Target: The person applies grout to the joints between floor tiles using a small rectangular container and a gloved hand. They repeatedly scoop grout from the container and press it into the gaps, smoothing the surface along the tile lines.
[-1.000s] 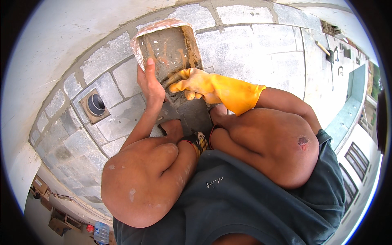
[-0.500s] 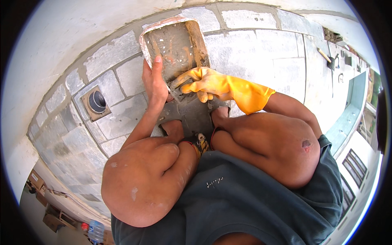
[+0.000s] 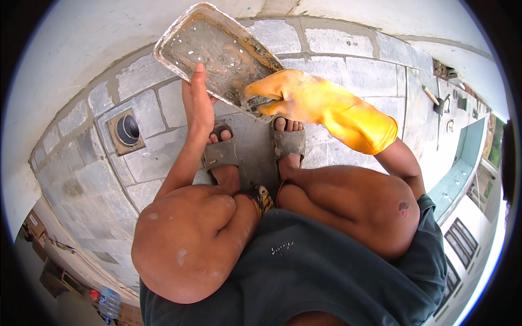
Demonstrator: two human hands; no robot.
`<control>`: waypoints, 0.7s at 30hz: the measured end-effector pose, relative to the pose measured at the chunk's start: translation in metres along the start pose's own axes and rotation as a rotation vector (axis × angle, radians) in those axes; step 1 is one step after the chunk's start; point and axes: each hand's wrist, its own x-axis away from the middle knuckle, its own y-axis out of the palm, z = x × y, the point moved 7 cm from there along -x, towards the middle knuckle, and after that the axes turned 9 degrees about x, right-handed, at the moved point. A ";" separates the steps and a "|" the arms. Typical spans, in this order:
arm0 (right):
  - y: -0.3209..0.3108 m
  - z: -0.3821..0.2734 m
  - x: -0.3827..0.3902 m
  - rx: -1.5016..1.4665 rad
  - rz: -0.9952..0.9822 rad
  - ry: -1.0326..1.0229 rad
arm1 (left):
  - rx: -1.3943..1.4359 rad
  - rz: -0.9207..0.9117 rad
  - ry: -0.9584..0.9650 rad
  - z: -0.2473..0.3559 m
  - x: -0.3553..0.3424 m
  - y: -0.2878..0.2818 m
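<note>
Holding a mortar-caked whitish rectangular tub point(image 3: 242, 38), the bare left hand point(image 3: 200, 108) hooks its thumb over the rim; yellow rubber-gloved right hand point(image 3: 285, 92) half-curls in grey mortar point(image 3: 209, 51), can't tell if its grip's got anything.

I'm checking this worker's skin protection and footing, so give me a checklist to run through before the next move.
1. Tub held: ok; the left hand grips its side, thumb over the rim.
2. Right hand protected: ok; it wears a long yellow glove.
3. Left hand protected: not ok; it is bare.
4. Feet covered: not ok; the left sandal and right sandal leave toes exposed.
5. Scrape on the right knee covered: not ok; no dressing shows.
6. Tub resting on the floor: cannot tell; its underside is hidden.
</note>
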 end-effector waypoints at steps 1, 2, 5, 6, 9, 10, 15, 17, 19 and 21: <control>0.000 0.007 -0.002 0.054 0.071 -0.066 | -0.004 0.000 0.006 0.003 -0.001 -0.001; -0.006 0.010 -0.007 0.060 0.127 -0.114 | -0.013 0.004 0.004 0.004 -0.002 -0.002; -0.024 0.008 -0.017 0.107 0.291 -0.247 | -0.053 -0.033 0.030 0.004 -0.006 0.001; -0.029 0.004 -0.023 0.124 0.327 -0.288 | -0.107 -0.047 0.046 0.002 -0.008 -0.002; -0.031 -0.011 -0.025 0.205 0.389 -0.409 | -0.216 -0.048 0.079 -0.001 -0.011 -0.008; -0.032 -0.014 -0.017 0.228 0.392 -0.436 | -0.217 -0.016 0.081 0.000 -0.007 -0.007; -0.048 -0.024 0.048 0.357 0.356 -0.475 | -0.227 0.033 0.137 -0.003 -0.006 -0.009; -0.046 -0.022 0.048 0.382 0.361 -0.500 | -0.242 0.063 0.088 -0.011 -0.005 -0.016; -0.043 -0.017 0.042 0.328 0.298 -0.562 | -0.273 0.063 0.075 -0.015 -0.002 -0.019; -0.039 -0.013 0.034 0.265 0.201 -0.588 | -0.284 0.059 0.078 -0.017 -0.002 -0.022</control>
